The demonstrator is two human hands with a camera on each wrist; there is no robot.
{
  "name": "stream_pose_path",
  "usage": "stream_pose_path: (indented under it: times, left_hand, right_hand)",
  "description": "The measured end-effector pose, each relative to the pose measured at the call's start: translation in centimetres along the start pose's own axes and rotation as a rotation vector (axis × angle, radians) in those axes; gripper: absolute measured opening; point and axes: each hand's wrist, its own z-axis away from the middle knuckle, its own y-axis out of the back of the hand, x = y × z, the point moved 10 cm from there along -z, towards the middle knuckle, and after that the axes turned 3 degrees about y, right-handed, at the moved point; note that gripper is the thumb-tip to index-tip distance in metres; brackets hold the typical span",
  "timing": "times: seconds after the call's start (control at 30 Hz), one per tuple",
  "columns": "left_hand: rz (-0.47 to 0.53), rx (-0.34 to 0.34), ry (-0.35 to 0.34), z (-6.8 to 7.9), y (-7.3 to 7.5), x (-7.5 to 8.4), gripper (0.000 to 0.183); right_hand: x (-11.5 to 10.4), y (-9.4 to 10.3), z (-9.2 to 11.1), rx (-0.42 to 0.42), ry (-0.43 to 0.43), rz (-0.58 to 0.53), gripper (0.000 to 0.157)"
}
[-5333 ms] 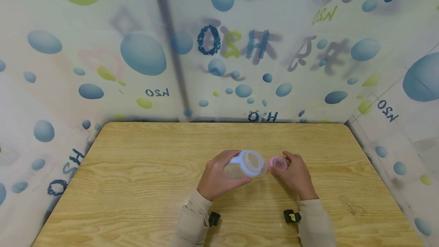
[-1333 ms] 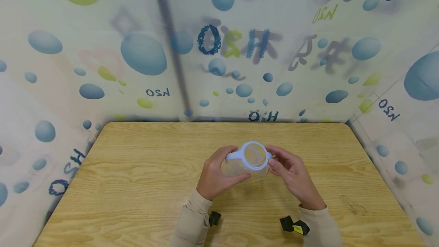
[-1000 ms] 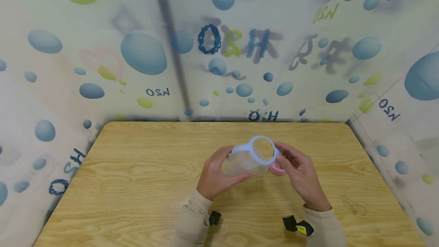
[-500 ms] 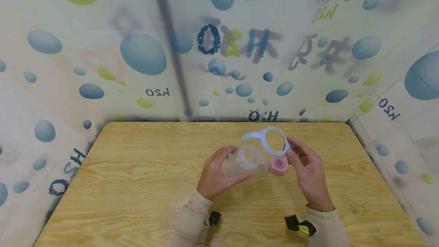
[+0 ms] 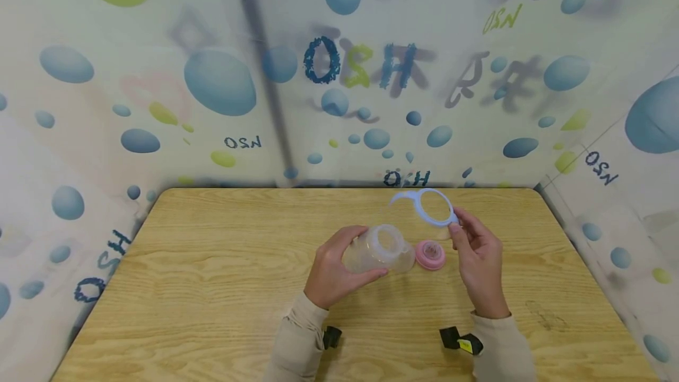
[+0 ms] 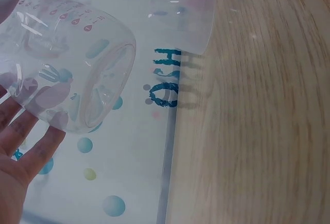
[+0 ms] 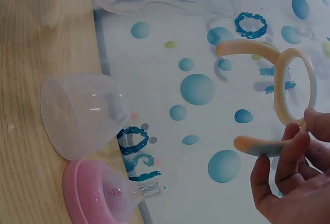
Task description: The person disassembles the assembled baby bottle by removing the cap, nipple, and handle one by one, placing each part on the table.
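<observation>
My left hand [image 5: 331,273] grips a clear baby bottle [image 5: 361,252], tilted with its open neck toward the right. Printed marks show on its wall in the left wrist view. Up and to the right, apart from the bottle, my right hand [image 5: 480,264] pinches a light-blue bottle handle [image 5: 407,195], a ring with two curved arms. That handle [image 7: 251,47] looks orange in the right wrist view. A pink collar with a clear nipple [image 5: 431,261] stands on the table between the hands, beside a translucent cap [image 5: 406,259] partly behind the bottle.
The wooden table [image 5: 228,264] reaches back to a patterned wall [image 5: 297,111] with blue and green drops. Black wrist straps [image 5: 450,338] show near both sleeves. The cap [image 7: 82,110] and collar stand close together.
Earlier my right hand was at the pink nipple collar while the handle sat around the bottle. Since then it has taken the handle off the neck, up and right. The left hand kept its grip.
</observation>
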Motion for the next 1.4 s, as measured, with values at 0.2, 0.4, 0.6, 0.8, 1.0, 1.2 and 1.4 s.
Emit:
stream_pose_path:
  times: [0.2,0.4,0.6,0.8,1.0,1.2,1.4]
  left_hand:
    - [-0.002,-0.004,0.001,0.0,-0.1,0.0,0.07]
    - [-0.005,-0.007,0.007,0.1,-0.2,0.0,0.071]
    - [-0.006,-0.015,0.015,0.1,-0.3,0.0,0.071]
    - [-0.01,-0.015,0.016,0.1,-0.3,-0.1,0.07]
    - [-0.017,-0.012,0.012,0.1,-0.2,0.0,0.07]
    - [-0.024,-0.009,0.008,0.0,-0.1,0.1,0.071]
    - [-0.024,-0.009,0.013,0.0,-0.1,0.1,0.071]
  right_hand:
    - [0.5,0.1,-0.1,0.015,-0.004,-0.002,0.028]
    - [0.9,0.4,-0.1,0.026,0.003,0.01,0.028]
    - [1.7,0.7,-0.2,0.042,-0.019,0.038,0.029]
    - [2.9,0.9,-0.2,0.046,-0.065,0.078,0.03]
    - [4.0,1.1,-0.3,0.044,-0.092,0.093,0.031]
    - [5.0,1.2,-0.3,0.038,-0.119,0.11,0.033]
    - [5.9,1.5,-0.2,0.042,-0.155,0.117,0.033]
